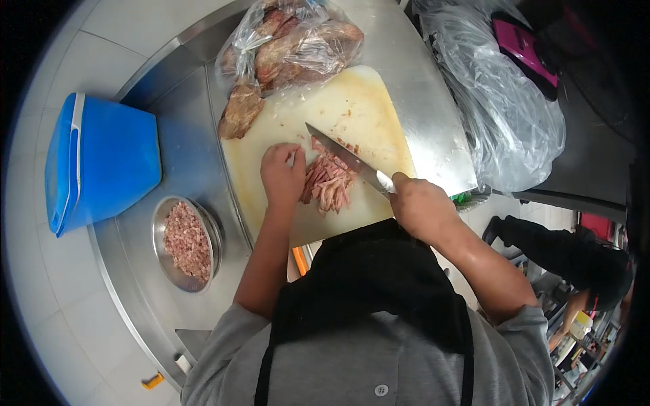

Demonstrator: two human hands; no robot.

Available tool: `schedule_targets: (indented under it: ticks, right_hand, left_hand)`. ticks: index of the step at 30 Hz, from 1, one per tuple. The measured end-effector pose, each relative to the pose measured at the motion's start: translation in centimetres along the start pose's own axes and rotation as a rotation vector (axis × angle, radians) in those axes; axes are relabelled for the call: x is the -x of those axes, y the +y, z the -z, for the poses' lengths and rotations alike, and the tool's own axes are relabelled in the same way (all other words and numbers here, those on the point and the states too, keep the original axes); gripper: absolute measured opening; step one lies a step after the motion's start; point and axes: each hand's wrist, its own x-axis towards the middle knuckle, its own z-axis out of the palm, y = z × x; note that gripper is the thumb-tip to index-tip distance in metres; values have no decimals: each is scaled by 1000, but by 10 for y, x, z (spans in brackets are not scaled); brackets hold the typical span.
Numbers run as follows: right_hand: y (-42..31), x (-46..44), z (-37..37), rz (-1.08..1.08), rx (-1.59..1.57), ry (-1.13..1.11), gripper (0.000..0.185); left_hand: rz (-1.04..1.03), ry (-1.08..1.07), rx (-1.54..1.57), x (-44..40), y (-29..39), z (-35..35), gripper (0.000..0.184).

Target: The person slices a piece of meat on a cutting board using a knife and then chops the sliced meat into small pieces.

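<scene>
My right hand (425, 208) is closed round the handle of a kitchen knife (352, 160). Its blade points up and to the left across the far side of a pile of sliced pinkish meat strips (329, 184). The strips lie on a worn white cutting board (379, 111). Just left of the pile is my left hand (283, 172), its fingers curled inward; whether anything is pinched in them is hidden. A browned chunk of meat (242, 111) lies on the board's upper left corner, beside a clear plastic bag (308, 51) of larger browned pieces.
Left of the board, a metal bowl (215, 237) of diced pink meat (186, 240) stands on the steel counter (183, 128). A blue bin (118, 162) is farther left. Clear plastic bags (497, 115) hang at right. Another person (575, 260) works at lower right.
</scene>
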Motion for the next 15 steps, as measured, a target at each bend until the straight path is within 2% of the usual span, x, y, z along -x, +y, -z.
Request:
schedule_targets:
  ticks: [2, 3, 5, 6, 8, 12, 14, 15]
  right_hand:
    - [-2, 1, 2, 4, -7, 8, 20]
    - [-3, 3, 4, 14, 13, 8, 19]
    - [-5, 8, 5, 26, 33, 6, 19]
    - [-6, 10, 5, 36, 35, 17, 19]
    - [-7, 15, 7, 44, 35, 26, 18]
    - [-10, 28, 10, 62, 40, 20, 17]
    - [-6, 33, 9, 57, 50, 23, 16]
    - [-3, 35, 8, 29, 43, 54, 16]
  left_hand:
    - [160, -130, 17, -14, 6, 3, 18]
    - [161, -128, 17, -18, 6, 2, 18]
    - [461, -217, 393, -21, 7, -1, 21]
    - [463, -216, 391, -22, 12, 4, 21]
    - [806, -247, 833, -26, 23, 14, 24]
    - [814, -259, 918, -10, 21, 13, 26]
    - [659, -117, 608, 2, 30, 12, 21]
    - [660, -115, 609, 8, 40, 12, 21]
